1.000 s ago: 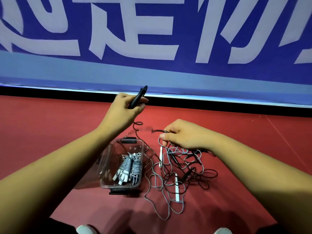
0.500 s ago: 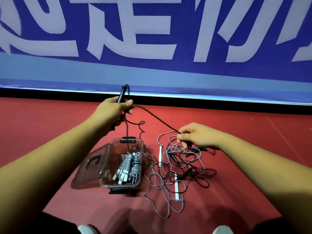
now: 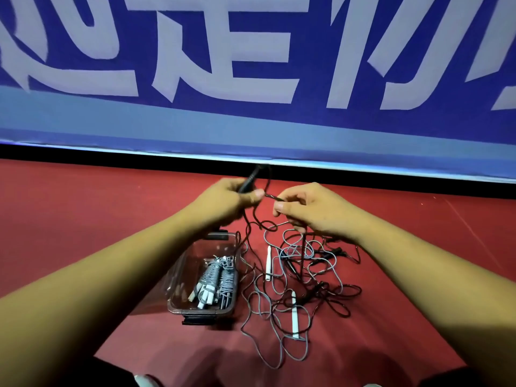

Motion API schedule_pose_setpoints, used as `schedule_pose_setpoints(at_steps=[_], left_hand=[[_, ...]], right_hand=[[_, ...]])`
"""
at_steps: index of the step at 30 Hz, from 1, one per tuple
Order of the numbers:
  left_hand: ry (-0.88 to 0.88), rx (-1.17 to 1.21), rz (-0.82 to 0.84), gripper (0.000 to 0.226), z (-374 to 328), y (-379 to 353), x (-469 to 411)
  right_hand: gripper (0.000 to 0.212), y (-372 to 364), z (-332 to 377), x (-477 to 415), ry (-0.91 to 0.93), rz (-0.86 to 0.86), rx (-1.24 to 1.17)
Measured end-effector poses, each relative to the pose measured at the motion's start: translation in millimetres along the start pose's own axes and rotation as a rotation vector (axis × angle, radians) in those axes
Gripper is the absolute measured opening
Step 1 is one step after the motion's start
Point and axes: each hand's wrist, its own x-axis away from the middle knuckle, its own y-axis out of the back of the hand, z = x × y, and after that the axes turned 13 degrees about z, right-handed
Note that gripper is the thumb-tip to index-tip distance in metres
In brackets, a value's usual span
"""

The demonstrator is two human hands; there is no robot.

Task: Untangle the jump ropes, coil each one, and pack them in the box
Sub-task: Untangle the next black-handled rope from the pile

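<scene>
My left hand (image 3: 226, 201) grips the black handle (image 3: 249, 181) of a dark jump rope, raised above the floor. My right hand (image 3: 312, 209) pinches the same dark cord (image 3: 269, 196) a short way from the handle. The cord hangs down into a tangle of grey and dark ropes (image 3: 296, 277) on the red floor. Two white handles (image 3: 268, 262) (image 3: 294, 314) lie in that tangle. A clear plastic box (image 3: 178, 300) stands open to the left of it, holding coiled grey ropes with white handles (image 3: 212, 280).
The red floor (image 3: 83, 219) runs to a black strip and a blue banner wall (image 3: 251, 121) close behind the hands. The box has dark latches at its near end (image 3: 199, 319) and far end (image 3: 220, 236). White shoe tips (image 3: 145, 381) show at the bottom edge.
My right hand has lifted off the tangle and come up close to my left hand, sliding along the dark cord. My left hand has kept the black handle and shifted right.
</scene>
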Motion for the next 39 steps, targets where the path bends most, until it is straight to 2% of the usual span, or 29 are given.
schedule_pose_setpoints(at_steps=[2,4,6,8,10,15,17,18,20,23,25,27,29,32,35,37,39], left_hand=[[-0.015,0.163,-0.21,0.026,1.2,11.6,-8.0],[-0.017,0.306,-0.385,0.025,4.7,29.9,-9.0],[0.026,0.23,-0.453,0.021,11.0,48.1,-4.9],[0.097,-0.031,-0.425,0.01,18.6,57.7,-0.3],[0.104,-0.173,-0.362,0.009,18.5,55.4,2.8],[-0.021,-0.155,0.06,0.02,-11.1,10.5,17.4],[-0.016,-0.162,0.23,0.014,-17.4,-5.6,21.7],[-0.007,-0.163,0.264,0.011,-18.4,-9.0,21.9],[0.017,-0.118,0.19,0.014,-13.8,-3.9,15.6],[0.005,0.045,-0.084,0.017,-7.1,15.1,4.4],[-0.016,0.18,-0.261,0.018,-3.8,32.3,0.1],[0.019,0.202,-0.368,0.018,0.8,48.2,1.5],[0.094,0.1,-0.36,0.016,8.2,58.1,4.9],[0.177,-0.047,-0.296,0.009,16.2,55.7,7.4],[0.082,-0.205,-0.291,0.018,6.8,40.1,8.8],[0.003,-0.202,-0.163,0.019,-2.7,25.4,10.9],[0.012,-0.141,0.061,0.018,-9.0,9.4,14.9]], right_hand=[[0.019,2.3,-16.0,0.5,-0.088,0.07,-0.058],[0.025,3.0,-35.8,2.5,-0.229,0.176,-0.01],[0.029,3.1,-50.1,5.7,-0.305,0.21,0.061],[0.03,2.9,-50.0,6.7,-0.32,0.155,0.018],[0.03,0.8,-41.5,3.5,-0.294,0.097,0.028],[0.03,-14.5,-15.1,-7.3,-0.148,0.15,0.074],[0.03,-16.5,-5.1,-9.3,-0.094,0.131,0.05],[0.031,-15.9,-1.2,-9.7,-0.076,0.114,0.05],[0.027,-12.5,2.4,-8.7,-0.043,0.076,0.023],[0.023,0.2,-6.0,-2.8,-0.053,0.018,-0.034],[0.032,9.5,-17.9,3.6,-0.129,0.007,0.014],[0.042,17.1,-32.1,10.2,-0.242,-0.022,0.075],[0.048,20.5,-41.7,13.4,-0.316,-0.057,0.104],[0.048,15.8,-40.4,12.2,-0.326,-0.042,0.169],[0.053,5.1,-30.1,8.2,-0.273,-0.005,0.233],[0.06,-1.9,-21.0,3.7,-0.205,0.004,0.252],[0.062,-6.7,-10.4,-1.6,-0.135,-0.01,0.245]])
